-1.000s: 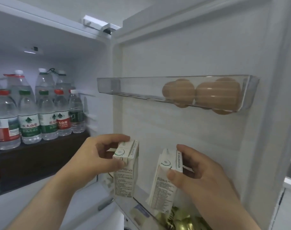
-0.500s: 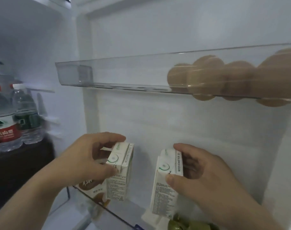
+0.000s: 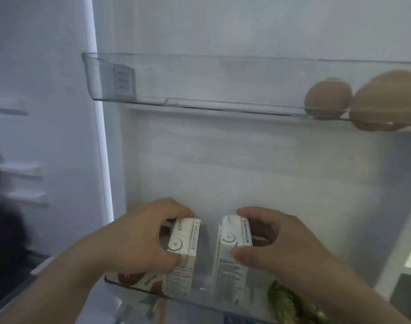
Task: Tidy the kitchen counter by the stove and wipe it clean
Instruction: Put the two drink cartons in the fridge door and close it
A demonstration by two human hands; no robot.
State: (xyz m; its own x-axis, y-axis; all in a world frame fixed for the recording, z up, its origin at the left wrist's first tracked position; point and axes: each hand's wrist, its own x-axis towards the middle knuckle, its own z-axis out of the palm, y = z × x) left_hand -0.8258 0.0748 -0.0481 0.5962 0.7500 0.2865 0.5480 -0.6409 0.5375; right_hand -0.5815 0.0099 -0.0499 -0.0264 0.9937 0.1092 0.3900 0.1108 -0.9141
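Two small white drink cartons stand upright, side by side with a gap between them, inside the lower clear door bin (image 3: 199, 291) of an open fridge. My left hand (image 3: 139, 239) grips the top of the left carton (image 3: 183, 253), thumb at the front and fingers over the back. My right hand (image 3: 277, 242) grips the top of the right carton (image 3: 232, 258) the same way. The bin's wall hides the cartons' bases.
Above, a clear upper door shelf (image 3: 176, 90) holds brown eggs (image 3: 328, 97) at its right end. A green and gold packet (image 3: 291, 302) lies in the lower bin right of the cartons. The fridge interior (image 3: 24, 160) is blurred at left.
Both hands have lowered the cartons down into the lower door bin. The view has swung right, so the water bottles at left have left the picture.
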